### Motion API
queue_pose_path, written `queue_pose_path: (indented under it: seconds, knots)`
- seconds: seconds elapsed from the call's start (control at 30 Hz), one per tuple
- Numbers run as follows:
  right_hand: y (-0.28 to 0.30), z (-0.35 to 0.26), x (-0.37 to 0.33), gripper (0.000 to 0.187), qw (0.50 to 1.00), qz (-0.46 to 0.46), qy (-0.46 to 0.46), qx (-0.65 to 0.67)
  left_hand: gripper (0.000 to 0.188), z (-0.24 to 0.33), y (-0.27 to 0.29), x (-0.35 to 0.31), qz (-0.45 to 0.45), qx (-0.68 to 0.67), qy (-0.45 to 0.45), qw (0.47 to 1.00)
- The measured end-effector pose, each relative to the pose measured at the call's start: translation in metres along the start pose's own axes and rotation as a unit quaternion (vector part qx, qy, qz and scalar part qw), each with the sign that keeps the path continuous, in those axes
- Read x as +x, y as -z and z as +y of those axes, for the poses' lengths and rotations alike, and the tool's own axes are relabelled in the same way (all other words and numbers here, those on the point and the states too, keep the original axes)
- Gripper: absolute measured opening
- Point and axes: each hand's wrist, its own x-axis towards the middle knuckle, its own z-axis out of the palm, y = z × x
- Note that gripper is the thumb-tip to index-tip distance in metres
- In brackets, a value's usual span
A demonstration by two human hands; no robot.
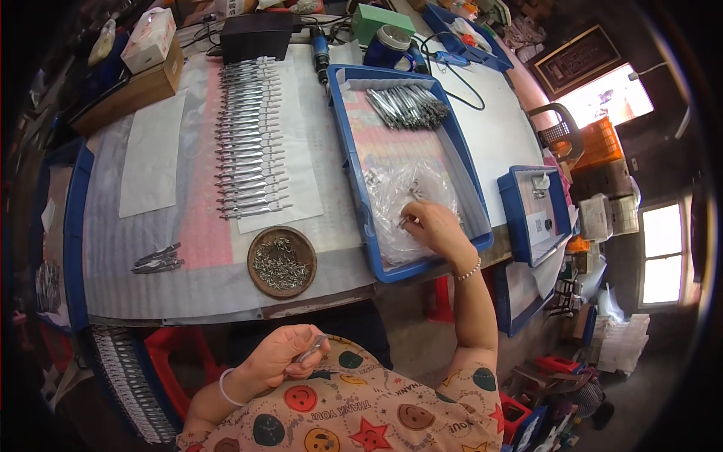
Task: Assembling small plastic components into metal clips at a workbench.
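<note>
My left hand (282,355), held low in front of my body, is closed around a small flat silvery metal piece (310,349). My right hand (439,228) reaches into a clear plastic bag (395,237) in the near half of a blue tray (352,166). Its fingertips are pinched together inside the bag's opening, and what they grip is too small to tell. At the tray's far end lies a heap of slim metal parts (410,106). A round brown bowl (254,279) of tiny metal pins sits left of the tray, between my hands.
A long row of metal parts (252,143) lies on white paper. Several dark metal pieces (158,260) rest at the left. Behind stand a black box (256,39), a power screwdriver (321,54) and a blue mug (385,50). Another blue tray (512,211) is at the right.
</note>
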Motion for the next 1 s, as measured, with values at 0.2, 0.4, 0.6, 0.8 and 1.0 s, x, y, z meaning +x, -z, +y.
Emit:
queue_pose_path:
  seconds: [0.2, 0.4, 0.6, 0.8, 1.0]
  knots:
    - [0.003, -0.009, 0.005, 0.014, 0.997, -0.035, 0.011, -0.063, 0.035, -0.003, 0.008, -0.005, -0.010, -0.003, 0.003, 1.000]
    - [0.014, -0.040, -0.018, 0.022, 0.971, 0.194, 0.017, 0.136, 0.034, -0.003, 0.006, -0.013, 0.004, -0.023, -0.014, 1.000]
    - [-0.004, -0.112, -0.064, 0.025, 0.868, -0.037, 0.102, 0.484, 0.034, 0.004, 0.003, -0.005, -0.014, -0.001, -0.052, 0.999]
    - [-0.058, -0.150, -0.072, 0.035, 0.817, -0.135, 0.043, 0.560, 0.038, 0.005, 0.002, -0.006, -0.009, -0.036, -0.053, 0.998]
    - [-0.052, -0.164, -0.053, 0.020, 0.855, -0.119, 0.130, 0.488, 0.037, 0.002, 0.009, -0.023, 0.012, -0.054, -0.061, 0.997]
